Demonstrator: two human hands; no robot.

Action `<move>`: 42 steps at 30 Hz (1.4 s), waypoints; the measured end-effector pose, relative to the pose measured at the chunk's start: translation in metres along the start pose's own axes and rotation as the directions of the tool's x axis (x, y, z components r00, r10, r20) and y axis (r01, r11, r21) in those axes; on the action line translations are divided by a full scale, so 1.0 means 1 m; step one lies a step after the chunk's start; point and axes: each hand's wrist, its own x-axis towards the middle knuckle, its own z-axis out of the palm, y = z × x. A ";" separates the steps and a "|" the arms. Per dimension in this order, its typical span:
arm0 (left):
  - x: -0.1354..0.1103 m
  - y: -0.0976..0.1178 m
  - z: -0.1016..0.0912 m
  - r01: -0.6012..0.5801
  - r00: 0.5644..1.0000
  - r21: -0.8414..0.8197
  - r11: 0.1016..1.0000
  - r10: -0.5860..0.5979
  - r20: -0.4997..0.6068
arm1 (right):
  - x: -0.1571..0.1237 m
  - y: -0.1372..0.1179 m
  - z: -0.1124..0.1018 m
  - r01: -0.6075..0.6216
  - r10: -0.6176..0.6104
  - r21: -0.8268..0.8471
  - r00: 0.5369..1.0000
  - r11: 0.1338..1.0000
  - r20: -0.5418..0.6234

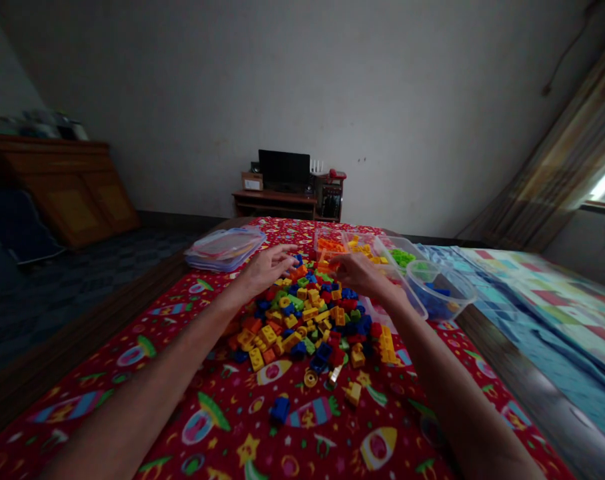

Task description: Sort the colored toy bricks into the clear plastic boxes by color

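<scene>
Lying heaped, bricks (310, 313) (long axes mixed) point variously.

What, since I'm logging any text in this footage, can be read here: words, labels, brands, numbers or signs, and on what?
None can be read.
White label on the brown box by the monitor: too small and blurred to read.
Toy bricks: any marks too small to read.
Red tablecloth: printed rockets and stars, no readable lettering.
</scene>
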 end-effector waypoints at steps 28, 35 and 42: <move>-0.004 -0.002 -0.011 -0.068 0.997 0.212 0.975 0.057 0.059 | 0.034 0.045 -0.023 -0.021 0.084 -0.413 0.987 0.910 0.136; -0.005 -0.001 -0.020 -0.105 0.994 0.367 0.924 0.111 0.003 | 0.077 0.033 -0.037 -0.260 0.182 -0.342 0.953 0.903 -0.243; -0.002 -0.014 -0.027 -0.078 0.994 0.513 0.855 0.105 -0.023 | 0.046 -0.003 0.007 -0.042 0.037 -0.206 0.999 0.978 -0.028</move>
